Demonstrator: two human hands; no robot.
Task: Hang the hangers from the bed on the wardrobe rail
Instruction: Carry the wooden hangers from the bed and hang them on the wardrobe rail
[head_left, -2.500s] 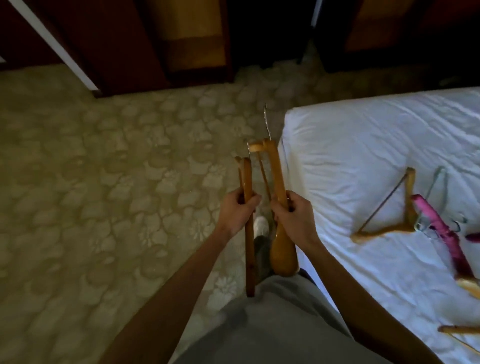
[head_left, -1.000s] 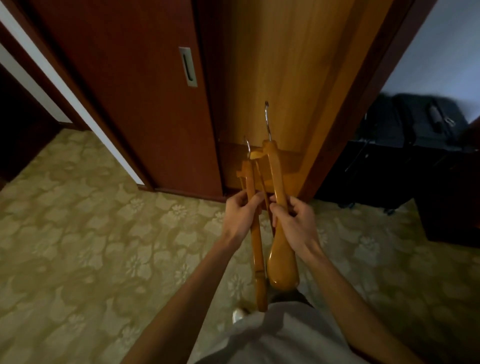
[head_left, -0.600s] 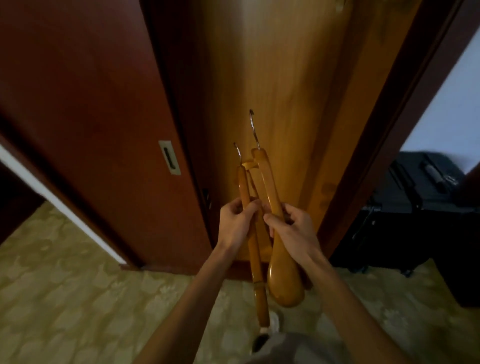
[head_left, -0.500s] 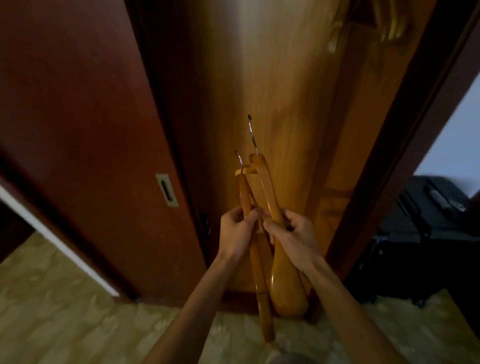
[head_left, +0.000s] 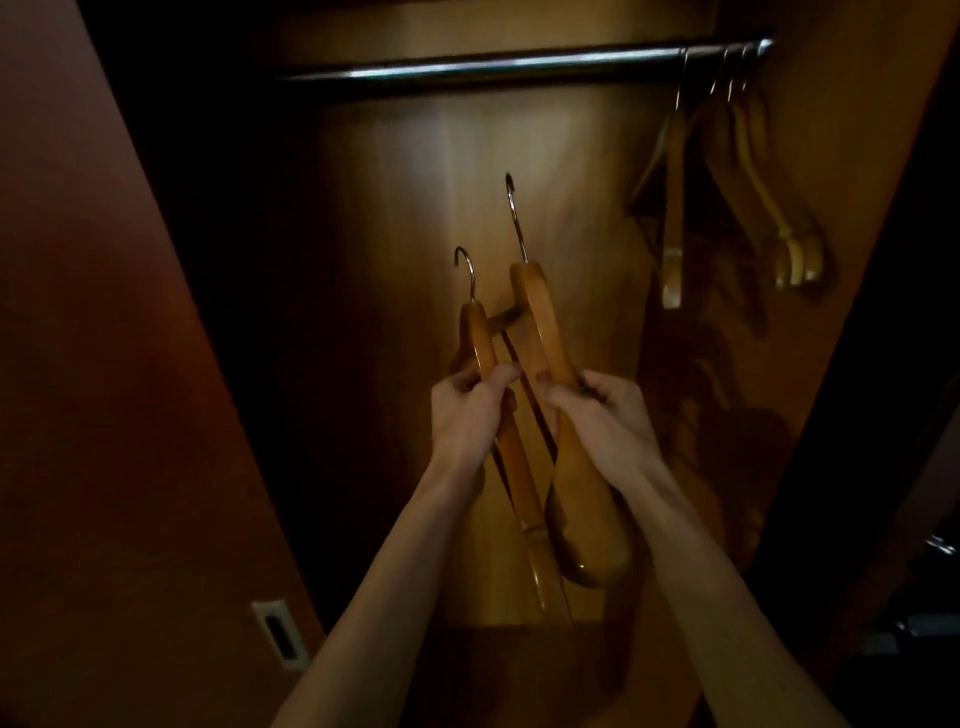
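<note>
Two hangers held up below the wardrobe rail (head_left: 519, 65).
Your left hand (head_left: 470, 415) grips the thin hanger (head_left: 480, 343); your right hand (head_left: 602, 421) grips the broad hanger (head_left: 540, 322).

Interior of an open wardrobe, viewed from below and in front. The back panel (head_left: 467, 171) is light, orange-brown wood with vertical grain, lit brightest along its centre and falling into deep shadow at the left. The right side panel (head_left: 857, 156) is the same wood and carries soft cast shadows. At left, a dark red-brown sliding door (head_left: 104, 364) fills the frame edge; a recessed rectangular metal pull (head_left: 280, 635) sits low on it. At the far lower right, outside the wardrobe, a dark object with a small metallic glint (head_left: 940, 545) is too dim to identify. Overall lighting is low and warm.
</note>
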